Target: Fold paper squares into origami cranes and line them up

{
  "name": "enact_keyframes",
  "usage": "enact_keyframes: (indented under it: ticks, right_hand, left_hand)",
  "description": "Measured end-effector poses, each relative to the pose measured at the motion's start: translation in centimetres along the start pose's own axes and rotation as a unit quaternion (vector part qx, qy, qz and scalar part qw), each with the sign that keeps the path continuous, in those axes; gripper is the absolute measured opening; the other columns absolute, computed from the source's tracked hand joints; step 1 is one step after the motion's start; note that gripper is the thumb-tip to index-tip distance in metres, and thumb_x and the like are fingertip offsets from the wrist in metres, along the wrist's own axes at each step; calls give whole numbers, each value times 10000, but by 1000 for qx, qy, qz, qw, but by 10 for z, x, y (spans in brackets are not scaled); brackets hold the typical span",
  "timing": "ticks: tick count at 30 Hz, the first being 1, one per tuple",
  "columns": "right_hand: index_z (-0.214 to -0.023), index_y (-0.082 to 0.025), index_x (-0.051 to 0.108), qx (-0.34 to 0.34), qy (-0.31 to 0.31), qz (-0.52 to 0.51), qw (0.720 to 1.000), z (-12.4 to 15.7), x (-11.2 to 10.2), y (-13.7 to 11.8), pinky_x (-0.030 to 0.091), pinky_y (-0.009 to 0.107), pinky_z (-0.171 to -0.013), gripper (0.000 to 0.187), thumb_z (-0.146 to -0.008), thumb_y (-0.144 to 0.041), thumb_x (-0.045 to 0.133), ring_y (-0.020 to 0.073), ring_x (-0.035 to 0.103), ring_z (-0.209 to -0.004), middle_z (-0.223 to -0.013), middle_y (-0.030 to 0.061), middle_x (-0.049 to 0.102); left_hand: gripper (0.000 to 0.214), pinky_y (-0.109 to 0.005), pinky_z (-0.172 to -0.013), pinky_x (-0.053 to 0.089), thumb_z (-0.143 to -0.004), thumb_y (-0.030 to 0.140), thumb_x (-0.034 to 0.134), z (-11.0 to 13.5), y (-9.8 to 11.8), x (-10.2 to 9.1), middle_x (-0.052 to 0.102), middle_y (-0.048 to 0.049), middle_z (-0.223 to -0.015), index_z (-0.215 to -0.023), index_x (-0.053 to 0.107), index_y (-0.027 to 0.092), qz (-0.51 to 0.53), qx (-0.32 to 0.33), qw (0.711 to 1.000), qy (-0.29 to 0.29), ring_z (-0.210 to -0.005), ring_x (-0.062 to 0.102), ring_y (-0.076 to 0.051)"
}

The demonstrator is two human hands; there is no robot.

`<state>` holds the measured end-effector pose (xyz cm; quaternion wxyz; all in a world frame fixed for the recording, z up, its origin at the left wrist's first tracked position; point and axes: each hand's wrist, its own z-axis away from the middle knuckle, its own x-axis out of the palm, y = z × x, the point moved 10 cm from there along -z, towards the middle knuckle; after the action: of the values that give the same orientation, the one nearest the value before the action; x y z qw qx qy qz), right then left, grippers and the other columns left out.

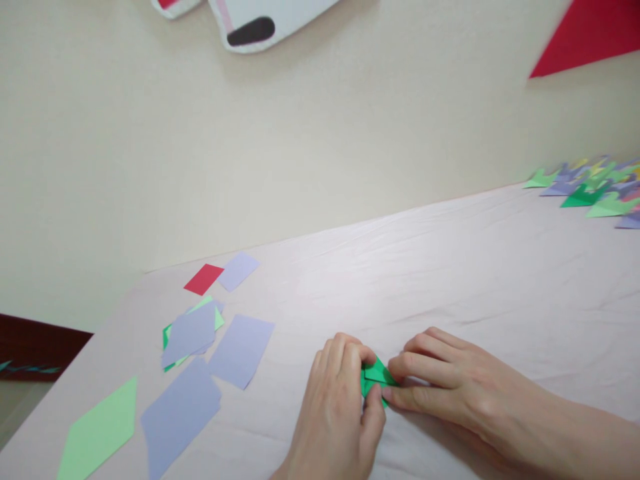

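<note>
One folded green paper (379,371) is positioned on the tabletop (310,287), between two hands. Left hand (334,393): grip closed on the paper's left side. Right hand (465,387): grip closed on its right corner. Tabletop left: one red sheet (203,279), one mixed-colour pile (190,335). Far right: multiple folded pieces (585,196), overlapping; count indeterminate.

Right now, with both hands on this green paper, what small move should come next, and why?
Perhaps press the green paper flatter with the right hand: a dark line shows between the paper's layers, so they may not lie flush, and the left hand holds the opposite side.
</note>
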<state>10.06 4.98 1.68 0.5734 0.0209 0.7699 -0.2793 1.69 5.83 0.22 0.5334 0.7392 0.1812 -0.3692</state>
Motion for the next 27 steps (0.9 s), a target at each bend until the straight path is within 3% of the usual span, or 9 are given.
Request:
enact_keyframes:
  ticks: [9, 18, 27]
  right_hand:
    - [-1207, -255, 588, 5, -19, -20, 1000, 0, 4, 2, 353, 335, -727, 330, -930, -131, 460, 191, 488, -802, -971, 11, 670]
    - [-1134, -218, 598, 2, -2, 11, 1000, 2, 11, -6, 327, 365, -748, 255, -963, -165, 418, 206, 459, -797, -951, 25, 640]
    - [-1009, -223, 607, -7, -15, 8, 1000, 3, 7, -2, 351, 381, -809, 184, -939, -184, 441, 207, 485, -857, -993, 28, 640]
  left_hand:
    - [342, -375, -831, 406, -784, -6, 403, 2, -2, -1, 494, -51, -1038, -1041, 430, 218, 3, 0, 999, -48, -970, 477, -216]
    - [285, -382, -809, 385, -796, 45, 415, 1, 1, -2, 506, -59, -1017, -1025, 443, 212, 0, -2, 1000, -27, -945, 474, -231]
    - [301, -376, -828, 403, -777, 27, 400, -2, 1, -1, 512, -69, -1019, -1015, 442, 206, 14, -19, 999, -48, -960, 480, -229]
